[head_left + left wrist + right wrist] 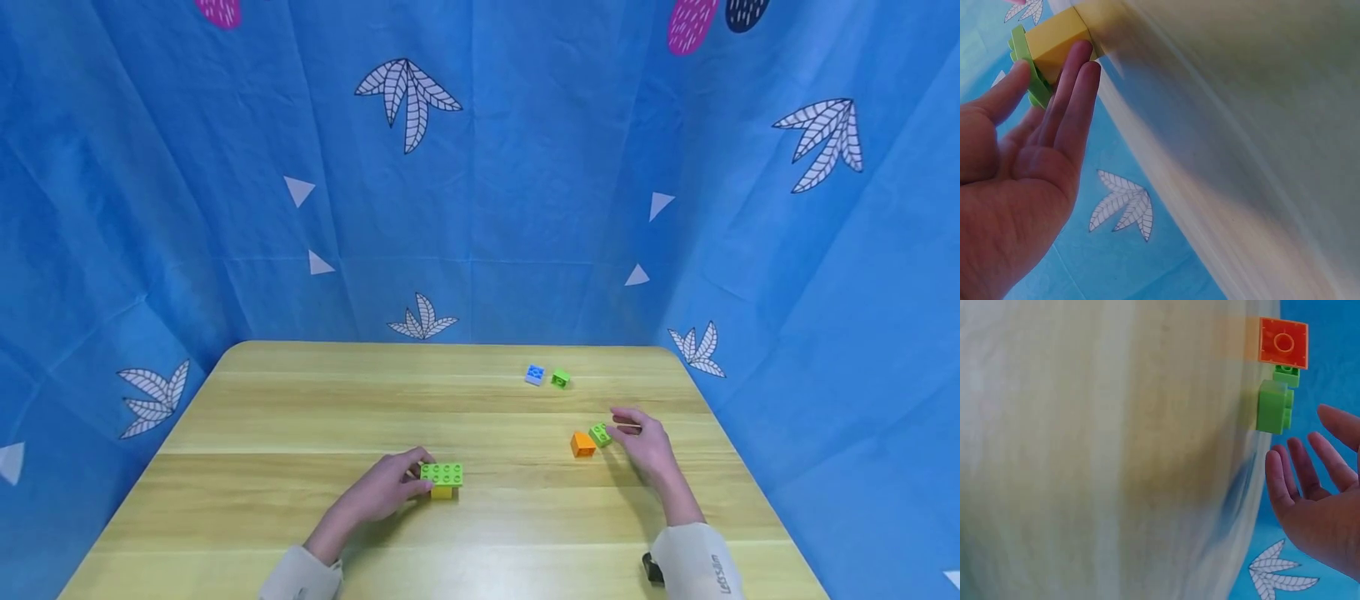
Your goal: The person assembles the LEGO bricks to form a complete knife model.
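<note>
My left hand point(386, 486) grips a flat green toy brick point(442, 474) that sits on top of a yellow brick point(442, 492). In the left wrist view its thumb presses the green brick point(1030, 67), and two fingertips lie along the yellow brick point(1060, 40). On the right, my right hand point(647, 446) reaches beside a small green brick point(600, 434) with thumb and fingers spread. The right wrist view shows a gap between those fingers and the green brick point(1272, 406). An orange brick point(582, 444) lies just left of it, its hollow underside point(1284, 342) facing the right wrist camera.
Farther back on the wooden table point(337, 400) are a blue brick point(535, 374) and another green brick point(560, 378). A dark object point(652, 569) shows by the right sleeve. Blue patterned cloth point(510, 192) hangs behind and around the table.
</note>
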Demonstrator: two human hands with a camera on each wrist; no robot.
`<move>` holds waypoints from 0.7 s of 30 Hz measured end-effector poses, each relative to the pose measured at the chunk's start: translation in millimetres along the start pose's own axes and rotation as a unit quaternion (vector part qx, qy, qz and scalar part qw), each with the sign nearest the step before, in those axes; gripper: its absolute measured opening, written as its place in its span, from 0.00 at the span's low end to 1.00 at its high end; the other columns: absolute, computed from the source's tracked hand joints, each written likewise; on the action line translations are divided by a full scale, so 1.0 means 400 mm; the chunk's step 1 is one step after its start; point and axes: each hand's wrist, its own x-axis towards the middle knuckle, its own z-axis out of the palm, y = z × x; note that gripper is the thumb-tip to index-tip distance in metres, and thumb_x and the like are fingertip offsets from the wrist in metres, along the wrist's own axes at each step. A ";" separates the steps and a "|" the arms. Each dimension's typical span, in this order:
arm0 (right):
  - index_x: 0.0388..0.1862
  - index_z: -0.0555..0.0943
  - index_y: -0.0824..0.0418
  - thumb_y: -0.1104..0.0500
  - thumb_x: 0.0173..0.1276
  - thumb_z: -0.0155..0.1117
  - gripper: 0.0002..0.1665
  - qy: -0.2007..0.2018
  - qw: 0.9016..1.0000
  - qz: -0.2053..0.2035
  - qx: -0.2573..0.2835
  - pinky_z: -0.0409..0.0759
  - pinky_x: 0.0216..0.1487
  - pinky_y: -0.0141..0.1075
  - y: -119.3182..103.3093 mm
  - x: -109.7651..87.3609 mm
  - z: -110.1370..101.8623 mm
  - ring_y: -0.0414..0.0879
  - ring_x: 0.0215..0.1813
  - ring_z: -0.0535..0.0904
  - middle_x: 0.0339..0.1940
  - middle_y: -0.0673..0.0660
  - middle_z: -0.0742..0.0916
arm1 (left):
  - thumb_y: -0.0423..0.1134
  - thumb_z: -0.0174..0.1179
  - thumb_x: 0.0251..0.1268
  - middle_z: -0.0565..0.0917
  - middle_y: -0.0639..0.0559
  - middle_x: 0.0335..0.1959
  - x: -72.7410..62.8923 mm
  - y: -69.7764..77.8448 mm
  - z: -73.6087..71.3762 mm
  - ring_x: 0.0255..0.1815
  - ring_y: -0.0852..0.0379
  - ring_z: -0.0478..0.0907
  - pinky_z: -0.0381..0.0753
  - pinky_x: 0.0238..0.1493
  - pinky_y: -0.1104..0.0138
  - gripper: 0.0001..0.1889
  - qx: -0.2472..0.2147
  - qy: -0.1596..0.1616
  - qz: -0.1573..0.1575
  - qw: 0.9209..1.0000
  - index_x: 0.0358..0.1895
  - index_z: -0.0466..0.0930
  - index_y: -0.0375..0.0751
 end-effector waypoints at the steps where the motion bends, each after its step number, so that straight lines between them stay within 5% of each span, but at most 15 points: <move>1: 0.73 0.72 0.68 0.60 0.77 0.63 0.29 -0.003 1.000 0.006 0.002 0.74 0.71 0.58 0.005 0.001 0.001 0.68 0.71 0.73 0.71 0.72 0.77 | 0.38 0.64 0.73 0.84 0.48 0.41 0.000 0.000 0.000 0.41 0.56 0.82 0.81 0.36 0.68 0.16 0.000 0.000 0.001 1.000 0.59 0.78 0.38; 21: 0.69 0.75 0.69 0.64 0.70 0.70 0.30 -0.012 1.000 0.019 -0.012 0.76 0.68 0.57 0.031 0.017 0.029 0.66 0.67 0.75 0.68 0.71 0.79 | 0.38 0.63 0.74 0.85 0.48 0.41 -0.005 -0.001 0.000 0.42 0.55 0.82 0.81 0.39 0.67 0.15 -0.006 -0.004 0.007 1.000 0.59 0.78 0.39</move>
